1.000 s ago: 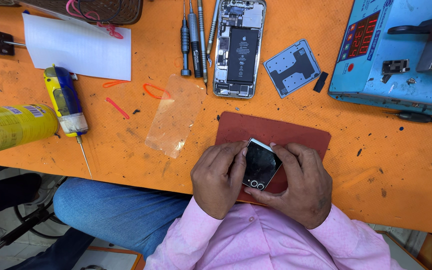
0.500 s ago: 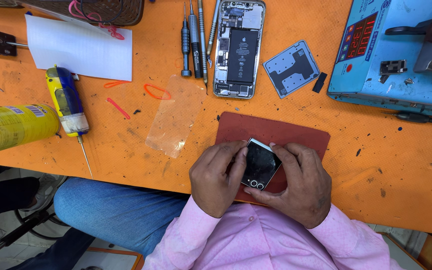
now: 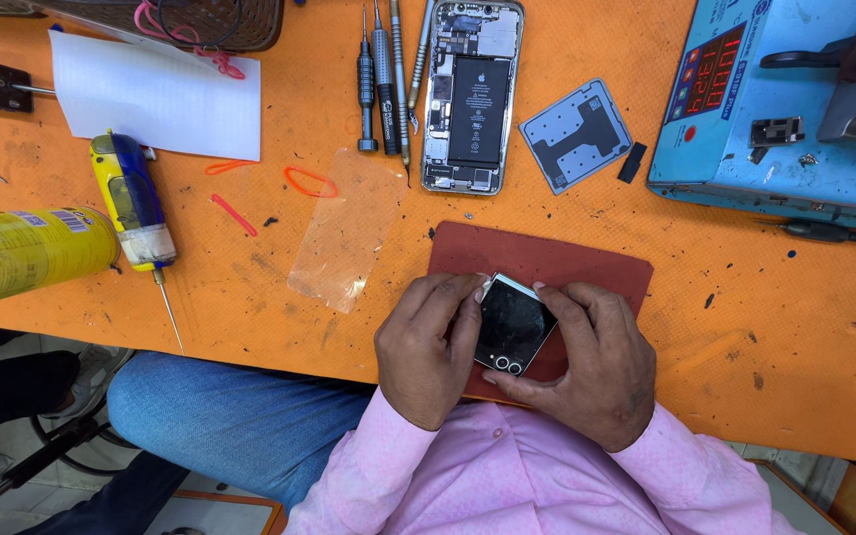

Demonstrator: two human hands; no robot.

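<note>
- The small dark folded phone (image 3: 513, 325) sits low of centre, over the near edge of a red-brown mat (image 3: 547, 266), with two little camera rings at its 6 o'clock corner
- The left hand (image 3: 430, 347) curls against the phone's 9 o'clock side, fingers bent and pressed on its edge; the right hand (image 3: 587, 362) clamps it from 3 o'clock, thumb under the lower corner and a fingertip on the top edge
- Both hands cover the phone's sides, so I cannot tell whether its underside touches the mat
- The near part of the mat is hidden under the hands and the pink sleeves (image 3: 507, 476)
- At 12 o'clock from the phone an opened smartphone (image 3: 472, 94) lies on the orange bench (image 3: 765, 337) with its black battery showing, its top cut off by the frame
- Just at its 9 o'clock side stands a row of screwdrivers (image 3: 384, 79), handles partly out of view
- At 1 o'clock lies a grey shield plate (image 3: 577, 134) with a small black strip (image 3: 632, 161) beside it
- A blue machine (image 3: 775, 109) at 2 o'clock runs out of frame; a red-tipped tool (image 3: 834, 234) lies along its near edge
- A clear film (image 3: 349, 230) at 10 o'clock is faint against the bench
- Farther toward 9 o'clock: a white sheet (image 3: 156, 94), a blue-yellow glue applicator (image 3: 136, 203) and a yellow can (image 3: 22, 253), cut off at the left edge
</note>
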